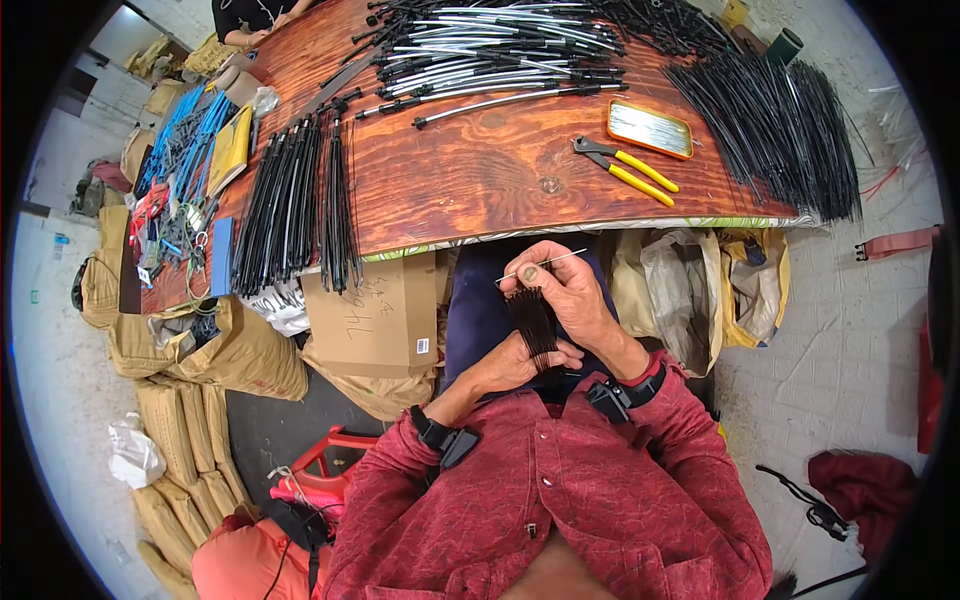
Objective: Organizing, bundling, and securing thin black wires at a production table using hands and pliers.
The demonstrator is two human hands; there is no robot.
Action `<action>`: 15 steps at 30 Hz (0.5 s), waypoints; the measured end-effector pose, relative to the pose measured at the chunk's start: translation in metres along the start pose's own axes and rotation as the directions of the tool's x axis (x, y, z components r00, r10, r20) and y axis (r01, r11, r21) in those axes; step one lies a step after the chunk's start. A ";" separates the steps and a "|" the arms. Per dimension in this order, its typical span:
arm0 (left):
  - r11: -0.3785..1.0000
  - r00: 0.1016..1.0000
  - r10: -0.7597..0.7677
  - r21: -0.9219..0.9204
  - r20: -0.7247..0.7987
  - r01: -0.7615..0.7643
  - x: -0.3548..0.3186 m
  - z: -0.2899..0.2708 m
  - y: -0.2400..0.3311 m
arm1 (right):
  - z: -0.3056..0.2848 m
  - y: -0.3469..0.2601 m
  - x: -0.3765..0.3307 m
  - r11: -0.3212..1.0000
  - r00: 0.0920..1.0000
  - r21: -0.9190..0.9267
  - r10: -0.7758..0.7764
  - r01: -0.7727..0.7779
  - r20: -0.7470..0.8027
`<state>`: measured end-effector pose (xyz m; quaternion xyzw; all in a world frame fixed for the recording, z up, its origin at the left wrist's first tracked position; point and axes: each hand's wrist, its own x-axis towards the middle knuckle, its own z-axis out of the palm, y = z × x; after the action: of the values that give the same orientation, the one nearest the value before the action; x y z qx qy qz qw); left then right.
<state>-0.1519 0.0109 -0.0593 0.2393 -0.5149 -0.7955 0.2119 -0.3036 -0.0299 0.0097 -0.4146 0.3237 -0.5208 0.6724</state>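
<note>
Over my lap, just off the table's front edge, my left hand (518, 364) is closed around the lower part of a bundle of thin dark strands (533, 318). My right hand (575, 295) is at the bundle's upper end, thumb and fingers pinching a thin metal rod (572, 255). The rod lies slantwise across my right fingers, its two ends sticking out on either side. Whether it passes through the strands is hidden by my fingers. Nearest on the table are cutting pliers (628, 172) with yellow handles and a yellow-orange tin (690, 143) of thin silvery pins.
The wooden table (450, 180) carries black rods (290, 200) at left, silver-and-black rods (500, 50) at back, and thin black strands (775, 135) at right. Below are a cardboard box (375, 310) and sacks (665, 290). Another person's arm (245, 38) rests at the far left.
</note>
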 end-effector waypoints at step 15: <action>0.996 1.000 0.011 0.091 -0.004 -0.011 0.001 0.001 0.001 | -0.005 -0.001 0.000 0.999 0.999 -0.019 -0.031 0.032 0.037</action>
<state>-0.1537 0.0107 -0.0580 0.2475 -0.5514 -0.7695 0.2064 -0.3084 -0.0313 0.0082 -0.4357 0.3101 -0.5204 0.6657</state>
